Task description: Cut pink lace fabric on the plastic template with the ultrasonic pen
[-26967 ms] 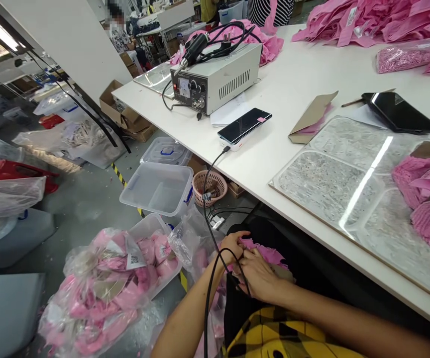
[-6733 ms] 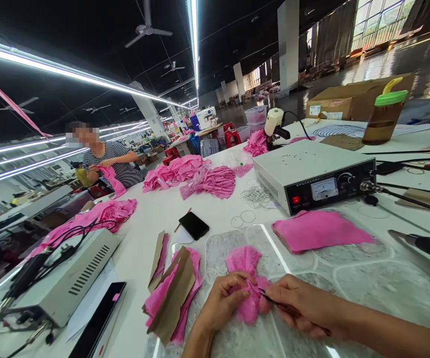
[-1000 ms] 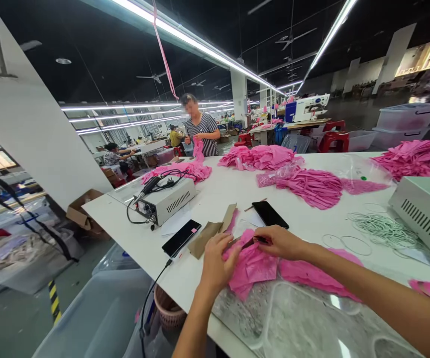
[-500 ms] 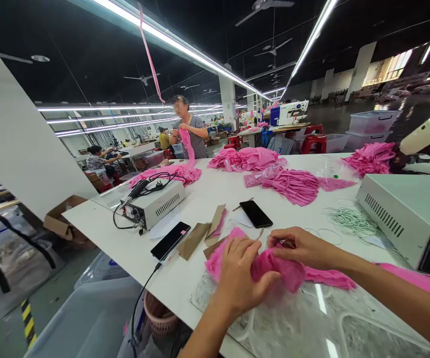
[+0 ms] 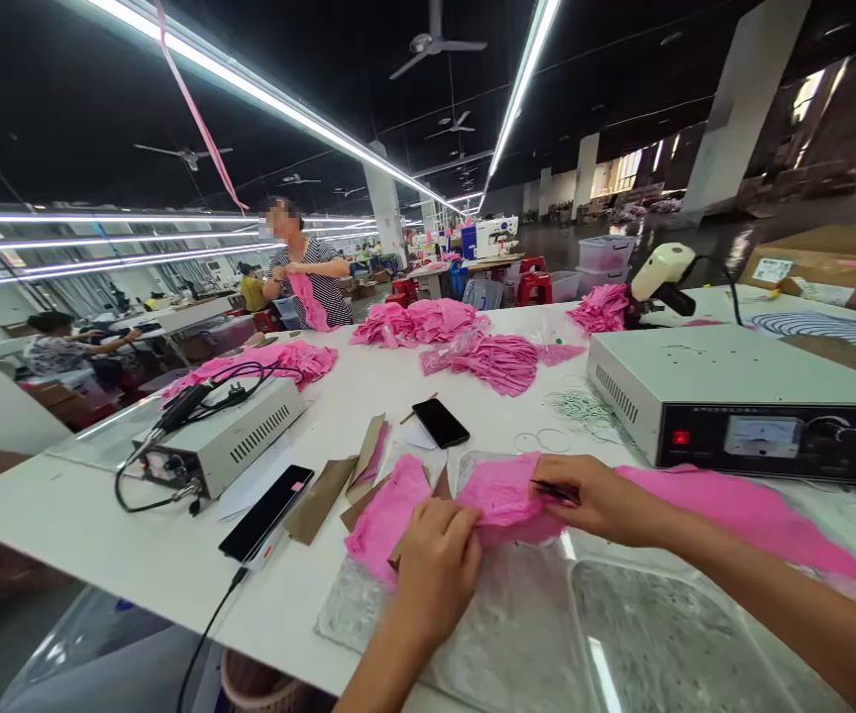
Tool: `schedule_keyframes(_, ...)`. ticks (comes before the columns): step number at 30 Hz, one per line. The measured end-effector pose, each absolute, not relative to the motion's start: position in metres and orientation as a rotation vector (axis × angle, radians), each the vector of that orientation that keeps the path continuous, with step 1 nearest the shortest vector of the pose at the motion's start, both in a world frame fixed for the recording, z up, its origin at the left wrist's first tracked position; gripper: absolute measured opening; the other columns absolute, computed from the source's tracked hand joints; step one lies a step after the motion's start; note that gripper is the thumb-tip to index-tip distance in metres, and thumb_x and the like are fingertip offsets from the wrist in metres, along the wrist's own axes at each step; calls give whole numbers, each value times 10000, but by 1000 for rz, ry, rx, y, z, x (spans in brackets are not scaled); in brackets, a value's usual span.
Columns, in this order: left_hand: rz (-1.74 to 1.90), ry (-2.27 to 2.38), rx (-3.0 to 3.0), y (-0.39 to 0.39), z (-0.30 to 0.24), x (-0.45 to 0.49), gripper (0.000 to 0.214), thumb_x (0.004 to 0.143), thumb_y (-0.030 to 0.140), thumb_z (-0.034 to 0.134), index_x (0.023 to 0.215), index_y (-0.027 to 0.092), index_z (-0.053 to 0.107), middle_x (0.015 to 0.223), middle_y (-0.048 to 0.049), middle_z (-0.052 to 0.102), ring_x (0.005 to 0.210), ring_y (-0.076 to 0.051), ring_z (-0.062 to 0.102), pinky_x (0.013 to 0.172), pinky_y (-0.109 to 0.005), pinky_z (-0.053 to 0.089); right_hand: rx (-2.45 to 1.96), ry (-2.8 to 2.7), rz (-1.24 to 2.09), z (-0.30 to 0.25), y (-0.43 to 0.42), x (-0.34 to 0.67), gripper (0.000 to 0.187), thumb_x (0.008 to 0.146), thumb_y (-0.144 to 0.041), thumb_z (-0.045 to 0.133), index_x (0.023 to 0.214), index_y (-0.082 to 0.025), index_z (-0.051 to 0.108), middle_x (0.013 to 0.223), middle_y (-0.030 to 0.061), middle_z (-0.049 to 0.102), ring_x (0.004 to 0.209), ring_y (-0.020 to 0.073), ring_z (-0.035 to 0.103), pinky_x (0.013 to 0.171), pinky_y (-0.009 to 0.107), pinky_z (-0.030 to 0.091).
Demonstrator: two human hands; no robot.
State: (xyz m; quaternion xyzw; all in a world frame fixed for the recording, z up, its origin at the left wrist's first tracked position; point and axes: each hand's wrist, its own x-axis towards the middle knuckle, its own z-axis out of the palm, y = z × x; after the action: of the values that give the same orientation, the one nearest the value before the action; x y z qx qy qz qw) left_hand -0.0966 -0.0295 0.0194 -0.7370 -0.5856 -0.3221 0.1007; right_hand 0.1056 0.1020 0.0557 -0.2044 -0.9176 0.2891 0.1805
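My left hand (image 5: 435, 562) is closed over a folded pink cloth piece (image 5: 387, 510) with brown card in it, at the near edge of a clear mat (image 5: 517, 644). My right hand (image 5: 592, 495) pinches a second pink cloth piece (image 5: 498, 492) and grips a thin dark tool (image 5: 553, 488) between thumb and fingers. Both hands rest on the white table (image 5: 101, 540), close together.
A grey control box (image 5: 740, 406) stands at the right, another one (image 5: 224, 441) with cables at the left. Two phones (image 5: 439, 423) (image 5: 266, 512), brown card pieces (image 5: 365, 458) and pink cloth piles (image 5: 487, 356) lie beyond. A person in a striped top (image 5: 309, 267) stands at the far side.
The view has swung right. My hands have drawn the pink cloth apart into two pieces, the left staying on the folded one, the right moving a little to the right with the other.
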Motion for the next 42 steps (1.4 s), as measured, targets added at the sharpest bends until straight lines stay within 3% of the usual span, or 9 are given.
schedule_keyframes(5, -708, -1404, -2643, -50, -1, -65, 68, 780, 167, 608, 845, 175, 626, 761, -48, 614, 728, -200, 557, 707, -360, 478, -726, -2697, 806, 31, 81, 162, 245, 910, -307, 437, 800, -193, 624, 845, 59, 587, 721, 173, 529, 655, 281, 403)
schedule_keyframes(11, -856, -1573, -2773, -51, -5, -60, 301, 707, 242, 731, 990, 191, 644, 975, -92, 624, 886, -251, 576, 758, -396, 505, -1043, -2556, 846, -5, 65, 201, 341, 843, -333, 516, 1153, -227, 608, 1075, 91, 602, 900, 233, 586, 766, 322, 445)
schedule_keyframes(17, -901, -1714, -2536, -33, 0, -64, 151, 830, 198, 578, 957, 173, 657, 934, -110, 635, 838, -241, 605, 731, -397, 532, -1395, -2367, 758, -18, 71, 197, 339, 844, -473, 452, 881, -172, 605, 837, 82, 627, 715, 227, 563, 648, 319, 397)
schedule_keyframes(23, -827, -1693, -2783, -33, -8, -48, 155, 784, 141, 605, 902, 200, 685, 869, -78, 648, 797, -221, 619, 708, -354, 542, -1392, -2360, 835, -28, 71, 179, 233, 728, -364, 537, 609, -194, 431, 664, 26, 508, 624, 177, 460, 554, 274, 292)
schedule_keyframes(28, -914, -1801, -2853, -37, -10, -26, 209, 828, 158, 538, 967, 190, 691, 918, -103, 669, 852, -238, 635, 775, -374, 541, -1331, -2135, 1147, 0, 76, 189, 293, 763, -466, 455, 646, -204, 393, 597, -26, 383, 554, 131, 371, 505, 247, 303)
schedule_keyframes(32, -1440, -2094, -2928, -34, -8, -11, 312, 880, 219, 482, 1150, 215, 636, 1090, -87, 678, 1019, -232, 619, 931, -393, 479, -1221, -1972, 1187, 47, 86, 188, 327, 714, -514, 555, 682, -203, 459, 602, -34, 349, 528, 115, 313, 464, 240, 276)
schedule_keyframes(35, -2394, -2471, -2669, -29, -13, -12, 407, 874, 429, 535, 1151, 142, 620, 1144, -142, 658, 1057, -268, 619, 937, -427, 469, -1056, -2141, 1064, 77, 87, 163, 323, 711, -460, 552, 606, -202, 389, 594, -38, 299, 543, 111, 289, 472, 240, 262)
schedule_keyframes(38, -3414, -2657, -1680, -28, -16, -28, 580, 821, 563, 570, 1137, 77, 582, 1092, -191, 660, 968, -280, 664, 889, -420, 492, -853, -2379, 1046, 87, 80, 123, 302, 717, -360, 513, 575, -201, 301, 577, -48, 261, 544, 102, 274, 492, 242, 242)
schedule_keyframes(42, -3640, -2756, -777, -34, -10, -59, 470, 896, 503, 484, 1102, 93, 587, 1016, -150, 683, 855, -222, 689, 815, -381, 533, -782, -2472, 1121, 72, 77, 91, 138, 720, -307, 516, 664, -184, 490, 597, -32, 435, 577, 119, 393, 537, 243, 308)
